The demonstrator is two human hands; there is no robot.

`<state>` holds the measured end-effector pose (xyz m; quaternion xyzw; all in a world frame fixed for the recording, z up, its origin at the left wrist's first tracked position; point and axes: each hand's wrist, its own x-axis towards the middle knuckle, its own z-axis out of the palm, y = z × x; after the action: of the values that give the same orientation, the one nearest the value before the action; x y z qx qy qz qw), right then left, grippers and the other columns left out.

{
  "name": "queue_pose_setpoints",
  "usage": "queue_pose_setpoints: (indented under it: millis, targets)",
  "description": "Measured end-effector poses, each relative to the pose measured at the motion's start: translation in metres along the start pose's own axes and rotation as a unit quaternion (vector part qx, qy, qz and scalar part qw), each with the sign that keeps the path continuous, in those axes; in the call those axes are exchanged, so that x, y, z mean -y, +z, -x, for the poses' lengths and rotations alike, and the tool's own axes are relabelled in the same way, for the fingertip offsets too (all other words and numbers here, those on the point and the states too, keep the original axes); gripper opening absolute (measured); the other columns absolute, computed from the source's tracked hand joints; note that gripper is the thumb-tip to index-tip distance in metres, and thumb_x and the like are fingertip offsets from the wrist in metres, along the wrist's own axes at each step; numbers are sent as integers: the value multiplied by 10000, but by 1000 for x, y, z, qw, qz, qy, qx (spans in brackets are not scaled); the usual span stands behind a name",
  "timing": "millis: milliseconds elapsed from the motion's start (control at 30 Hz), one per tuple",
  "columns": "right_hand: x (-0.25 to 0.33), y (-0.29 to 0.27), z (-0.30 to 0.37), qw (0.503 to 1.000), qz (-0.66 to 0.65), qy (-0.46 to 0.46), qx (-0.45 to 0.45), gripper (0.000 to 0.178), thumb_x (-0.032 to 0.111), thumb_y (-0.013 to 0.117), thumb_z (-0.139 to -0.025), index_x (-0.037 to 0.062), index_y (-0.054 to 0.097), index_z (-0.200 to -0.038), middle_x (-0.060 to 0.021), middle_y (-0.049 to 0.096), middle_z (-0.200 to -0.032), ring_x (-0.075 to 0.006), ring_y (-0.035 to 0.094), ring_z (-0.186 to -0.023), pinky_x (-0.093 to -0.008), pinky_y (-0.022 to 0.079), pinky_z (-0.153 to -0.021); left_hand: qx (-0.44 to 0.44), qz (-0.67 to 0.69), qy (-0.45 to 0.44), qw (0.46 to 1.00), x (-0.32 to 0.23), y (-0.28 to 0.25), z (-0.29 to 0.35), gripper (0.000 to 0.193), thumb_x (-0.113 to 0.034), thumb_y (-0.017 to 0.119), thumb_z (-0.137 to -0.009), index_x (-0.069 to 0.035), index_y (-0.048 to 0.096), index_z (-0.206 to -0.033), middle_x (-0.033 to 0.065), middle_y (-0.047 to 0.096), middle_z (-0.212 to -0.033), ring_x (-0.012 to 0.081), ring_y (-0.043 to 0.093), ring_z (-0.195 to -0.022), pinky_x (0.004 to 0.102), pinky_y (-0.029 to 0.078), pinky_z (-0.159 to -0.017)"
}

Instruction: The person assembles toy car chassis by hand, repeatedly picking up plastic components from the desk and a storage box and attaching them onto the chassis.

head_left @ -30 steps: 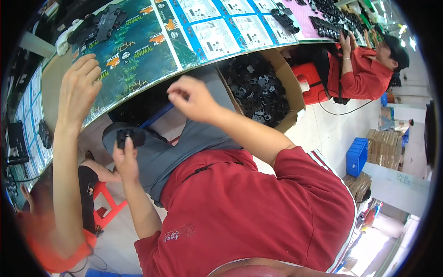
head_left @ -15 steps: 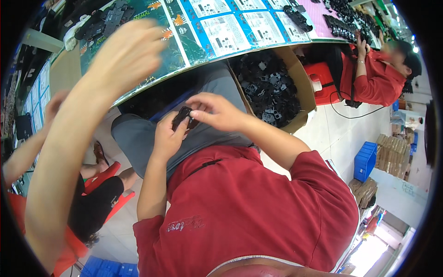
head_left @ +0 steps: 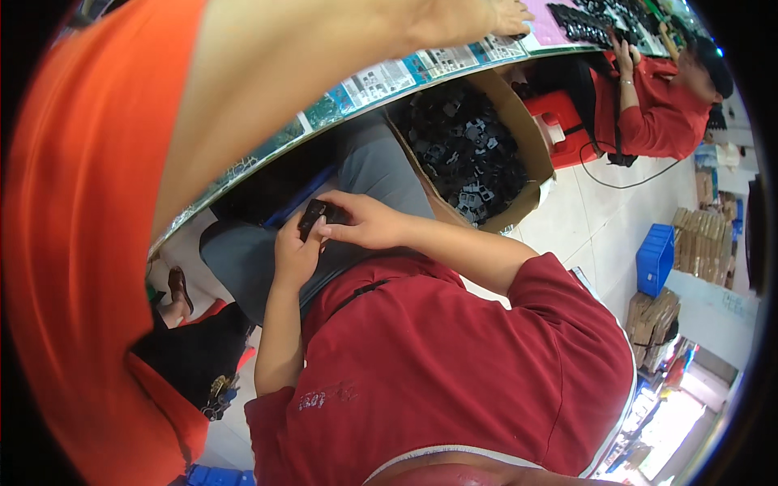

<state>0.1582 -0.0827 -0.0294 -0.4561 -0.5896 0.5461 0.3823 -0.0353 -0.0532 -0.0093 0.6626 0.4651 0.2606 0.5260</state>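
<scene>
We observe the left hand (head_left: 295, 251) and right hand (head_left: 369, 223) pinching a black part (head_left: 313, 214) — it sits between both hands' fingers, over the lap (head_left: 241, 257). At two o'clock from it — a cardboard box (head_left: 520, 128) of dark pieces (head_left: 474, 138).

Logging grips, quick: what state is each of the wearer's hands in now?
Left hand: closed, holding a small black part.
Right hand: closed on the same part.
</scene>
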Motion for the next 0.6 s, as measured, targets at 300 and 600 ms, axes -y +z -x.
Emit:
queue_pose_setpoints:
  millis: [300,600]
  targets:
    - [24,-8,-3,999,-13,34,1,365,270,622,-1020,-6,591,-1257,-124,693,-1035,-183,665,-953,-334,543,-849,-29,-72,90,993,7,7,-8,221,-159,702,-929,12,655,-1061,149,693,-861,232,675,-730,319,518,-669]
    - [18,1,-3,994,-100,53,-14,299,246,585,-1040,9,616,-1220,-75,692,-1026,-130,649,-903,-294,535,-801,-11,74,32,997,5,12,2,223,-73,733,-908,3,643,-1096,8,632,-853,70,563,-715,236,462,-635]
